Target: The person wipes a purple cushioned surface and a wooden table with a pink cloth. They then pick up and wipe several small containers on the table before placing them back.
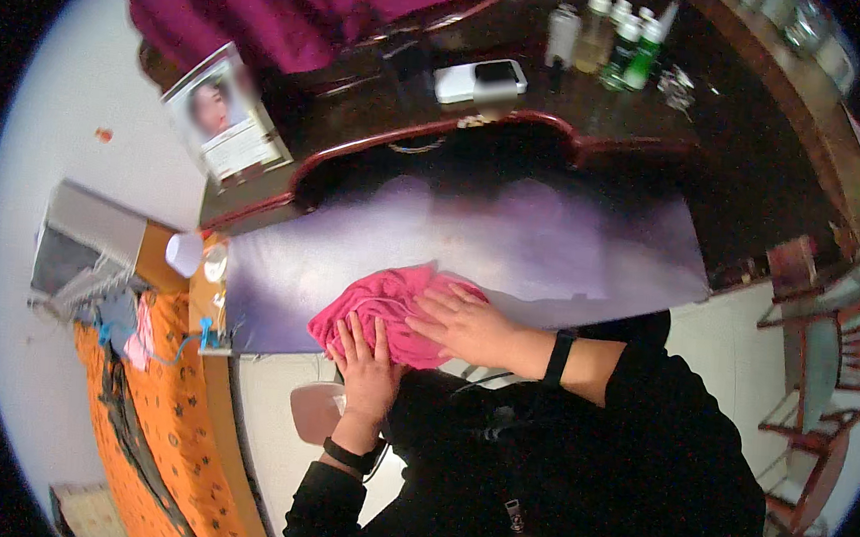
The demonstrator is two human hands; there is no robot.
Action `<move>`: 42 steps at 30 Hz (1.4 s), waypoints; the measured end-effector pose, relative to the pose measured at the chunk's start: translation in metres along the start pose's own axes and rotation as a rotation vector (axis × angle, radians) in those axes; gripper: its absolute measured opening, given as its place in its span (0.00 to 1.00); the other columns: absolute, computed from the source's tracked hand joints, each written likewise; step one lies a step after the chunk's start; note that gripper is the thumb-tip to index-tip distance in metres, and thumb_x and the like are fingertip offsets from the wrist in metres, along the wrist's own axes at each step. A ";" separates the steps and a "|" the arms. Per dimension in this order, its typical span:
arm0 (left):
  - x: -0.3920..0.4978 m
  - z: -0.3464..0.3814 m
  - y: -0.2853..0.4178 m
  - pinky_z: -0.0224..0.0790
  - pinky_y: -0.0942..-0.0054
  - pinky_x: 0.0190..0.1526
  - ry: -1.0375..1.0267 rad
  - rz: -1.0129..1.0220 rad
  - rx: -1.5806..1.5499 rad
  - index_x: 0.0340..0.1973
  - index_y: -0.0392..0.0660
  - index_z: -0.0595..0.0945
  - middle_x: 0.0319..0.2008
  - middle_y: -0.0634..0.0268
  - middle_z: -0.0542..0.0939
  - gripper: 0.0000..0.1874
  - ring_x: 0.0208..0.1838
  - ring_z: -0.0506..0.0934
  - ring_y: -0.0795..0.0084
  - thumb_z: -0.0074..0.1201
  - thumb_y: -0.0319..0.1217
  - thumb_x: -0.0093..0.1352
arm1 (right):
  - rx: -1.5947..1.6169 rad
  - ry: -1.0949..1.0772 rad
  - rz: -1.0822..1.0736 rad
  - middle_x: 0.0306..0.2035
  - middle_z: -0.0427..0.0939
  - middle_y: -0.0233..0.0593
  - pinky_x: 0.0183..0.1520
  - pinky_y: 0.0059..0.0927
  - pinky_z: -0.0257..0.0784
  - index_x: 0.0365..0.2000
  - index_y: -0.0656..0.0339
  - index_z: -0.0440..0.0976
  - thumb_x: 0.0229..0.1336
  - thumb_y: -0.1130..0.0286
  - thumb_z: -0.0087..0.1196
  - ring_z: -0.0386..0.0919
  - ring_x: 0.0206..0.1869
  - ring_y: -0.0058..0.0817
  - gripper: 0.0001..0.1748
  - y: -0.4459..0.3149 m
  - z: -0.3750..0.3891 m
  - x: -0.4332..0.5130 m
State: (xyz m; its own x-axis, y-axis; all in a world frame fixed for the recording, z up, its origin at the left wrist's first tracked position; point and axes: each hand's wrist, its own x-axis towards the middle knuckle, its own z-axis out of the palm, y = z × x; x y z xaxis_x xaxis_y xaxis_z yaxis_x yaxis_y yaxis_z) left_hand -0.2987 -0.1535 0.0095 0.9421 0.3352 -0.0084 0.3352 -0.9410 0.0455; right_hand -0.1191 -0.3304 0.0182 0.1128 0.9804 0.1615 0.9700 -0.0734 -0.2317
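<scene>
A pink cloth [391, 292] lies bunched near the front edge of a purple-covered tabletop [432, 231]. My left hand [367, 365] rests on its near left part with the fingers spread. Flat across the right part lies my right hand [467, 327], its fingers reaching left and a little apart. Both palms face down on the fabric, and neither hand is seen pinching it. Each wrist wears a black band. Part of the cloth is hidden under the hands, and one edge hangs toward my lap.
Behind the purple surface stands a dark wooden dresser top [381, 108] with a framed picture [223, 119], a white box [458, 82] and several bottles [625, 46]. At left is a bed with an orange sheet [166, 400]. A wooden chair [858, 351] stands at right.
</scene>
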 end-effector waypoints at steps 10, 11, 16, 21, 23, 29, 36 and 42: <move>0.051 0.000 0.101 0.36 0.24 0.72 -0.089 0.427 0.068 0.75 0.42 0.56 0.77 0.35 0.47 0.50 0.79 0.45 0.29 0.62 0.50 0.65 | 0.055 0.204 0.269 0.70 0.67 0.44 0.77 0.54 0.49 0.65 0.45 0.69 0.65 0.62 0.45 0.61 0.74 0.41 0.28 0.036 -0.022 -0.126; 0.056 -0.001 0.112 0.35 0.23 0.71 -0.109 0.459 0.073 0.76 0.42 0.56 0.77 0.35 0.47 0.50 0.79 0.45 0.29 0.62 0.50 0.66 | 0.057 0.201 0.307 0.69 0.67 0.44 0.77 0.53 0.49 0.65 0.45 0.69 0.66 0.63 0.44 0.62 0.74 0.41 0.28 0.039 -0.024 -0.138; 0.082 -0.005 0.175 0.40 0.22 0.70 -0.198 0.611 0.177 0.76 0.37 0.54 0.77 0.31 0.46 0.54 0.79 0.43 0.27 0.58 0.58 0.67 | 0.012 0.342 0.470 0.67 0.71 0.42 0.76 0.53 0.51 0.60 0.45 0.76 0.64 0.66 0.45 0.66 0.72 0.40 0.24 0.049 -0.042 -0.194; 0.104 -0.004 0.243 0.42 0.21 0.69 -0.224 0.725 0.136 0.76 0.38 0.54 0.76 0.31 0.47 0.53 0.78 0.45 0.26 0.60 0.55 0.66 | -0.105 0.300 0.612 0.67 0.71 0.40 0.76 0.51 0.52 0.61 0.43 0.74 0.63 0.67 0.48 0.66 0.72 0.40 0.25 0.068 -0.059 -0.247; 0.111 -0.003 0.267 0.41 0.21 0.69 -0.206 0.769 0.102 0.75 0.40 0.56 0.77 0.34 0.47 0.51 0.79 0.46 0.29 0.62 0.52 0.65 | -0.117 0.308 0.657 0.67 0.71 0.40 0.76 0.52 0.54 0.62 0.43 0.73 0.61 0.69 0.52 0.66 0.71 0.41 0.27 0.076 -0.065 -0.266; 0.136 -0.001 0.340 0.37 0.23 0.71 -0.231 0.886 0.016 0.76 0.41 0.56 0.77 0.34 0.47 0.48 0.79 0.45 0.30 0.59 0.51 0.68 | -0.164 0.276 0.848 0.71 0.66 0.41 0.77 0.52 0.50 0.66 0.42 0.68 0.62 0.71 0.49 0.63 0.73 0.43 0.31 0.093 -0.079 -0.318; 0.178 -0.017 0.357 0.33 0.29 0.75 -0.393 1.016 0.029 0.77 0.46 0.53 0.79 0.39 0.43 0.45 0.82 0.39 0.38 0.49 0.55 0.73 | -0.052 0.177 0.956 0.73 0.60 0.52 0.77 0.51 0.52 0.72 0.50 0.59 0.58 0.68 0.59 0.59 0.74 0.50 0.42 0.107 -0.098 -0.330; 0.210 -0.023 0.335 0.35 0.34 0.76 -0.350 0.880 0.117 0.79 0.52 0.50 0.81 0.48 0.40 0.44 0.83 0.39 0.43 0.42 0.58 0.74 | -0.067 0.091 0.971 0.75 0.54 0.58 0.77 0.53 0.51 0.74 0.54 0.53 0.65 0.60 0.55 0.54 0.76 0.54 0.41 0.139 -0.089 -0.291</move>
State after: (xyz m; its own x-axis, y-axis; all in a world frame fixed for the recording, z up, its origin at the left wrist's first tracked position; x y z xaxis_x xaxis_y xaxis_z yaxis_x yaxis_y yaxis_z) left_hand 0.0114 -0.3974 0.0456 0.7988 -0.5104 -0.3184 -0.5145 -0.8540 0.0781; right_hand 0.0024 -0.6423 0.0244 0.8824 0.4705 0.0036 0.4565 -0.8543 -0.2486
